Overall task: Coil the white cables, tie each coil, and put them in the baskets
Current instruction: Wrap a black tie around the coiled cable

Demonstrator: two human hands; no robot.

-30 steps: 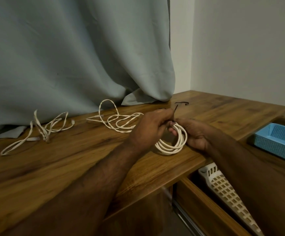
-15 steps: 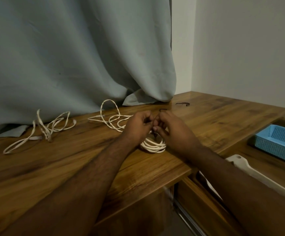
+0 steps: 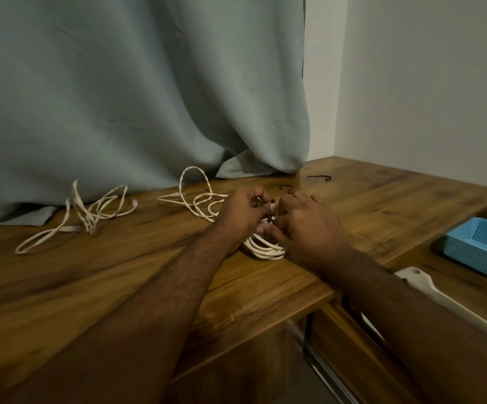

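both hands, left [image 3: 241, 211] and right [image 3: 306, 228], pinch a tie at the coil [image 3: 264, 247] between their fingers [image 3: 265, 228]. it rests on a wooden bench [image 3: 120, 287] before a grey curtain [image 3: 120, 97].

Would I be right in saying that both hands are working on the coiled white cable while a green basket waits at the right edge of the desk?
Not quite: the head view shows a blue basket, not green. Both the left hand and right hand are on the coiled white cable.

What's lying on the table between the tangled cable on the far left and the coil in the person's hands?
In the head view, another loose white cable lies between the far-left cable and the held coil.
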